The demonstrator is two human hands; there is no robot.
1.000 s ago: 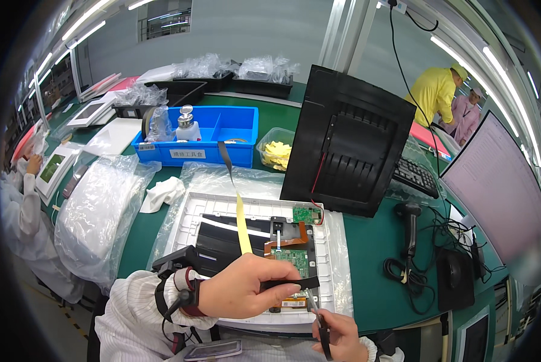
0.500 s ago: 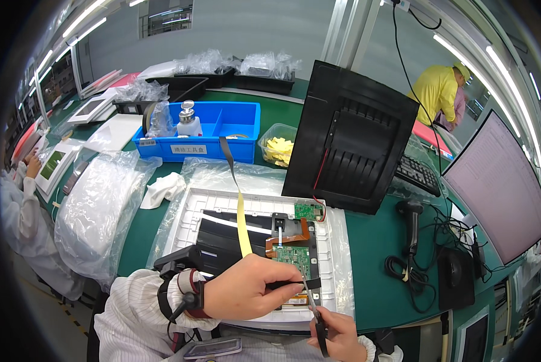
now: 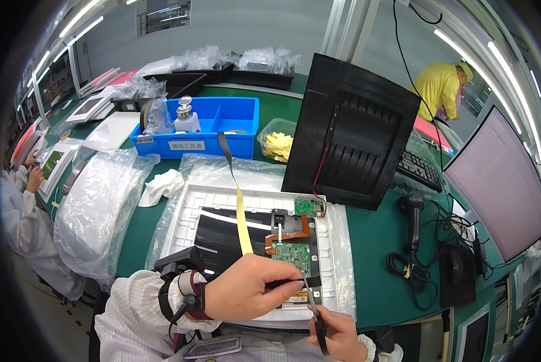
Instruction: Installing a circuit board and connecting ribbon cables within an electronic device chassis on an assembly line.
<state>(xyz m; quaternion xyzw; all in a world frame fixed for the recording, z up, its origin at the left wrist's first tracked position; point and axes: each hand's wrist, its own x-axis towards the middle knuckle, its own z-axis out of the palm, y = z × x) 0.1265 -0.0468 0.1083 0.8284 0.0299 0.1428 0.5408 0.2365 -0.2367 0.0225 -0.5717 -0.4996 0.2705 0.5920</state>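
My left hand (image 3: 252, 288) is closed, thumb and index finger pinching a strip of black tape; a small dark piece juts past the fingertips. A long tape strip with yellow backing (image 3: 241, 223) runs from the blue box down behind this hand. My right hand (image 3: 338, 335), lower right, grips a slender tool (image 3: 316, 317) with a silver tip and black body, its tip at the tape by the left fingertips. Beneath them lies an open white panel housing (image 3: 328, 259) with a green circuit board (image 3: 293, 256), a smaller board (image 3: 308, 208) and an orange flat cable (image 3: 305, 227).
A black panel (image 3: 352, 133) stands tilted behind the housing, joined by a red wire. Farther back are a blue divided box (image 3: 234, 149) with a pump bottle (image 3: 186, 120), and a tub of yellow pieces (image 3: 278, 145). Right: scanner (image 3: 412, 226), mouse (image 3: 456, 271), monitor (image 3: 503, 181). Co-workers are at left and back right.
The scene has shifted up slightly in view. My hands, the tape and the tool hold almost the same position. The co-worker at the left has moved a hand a little.
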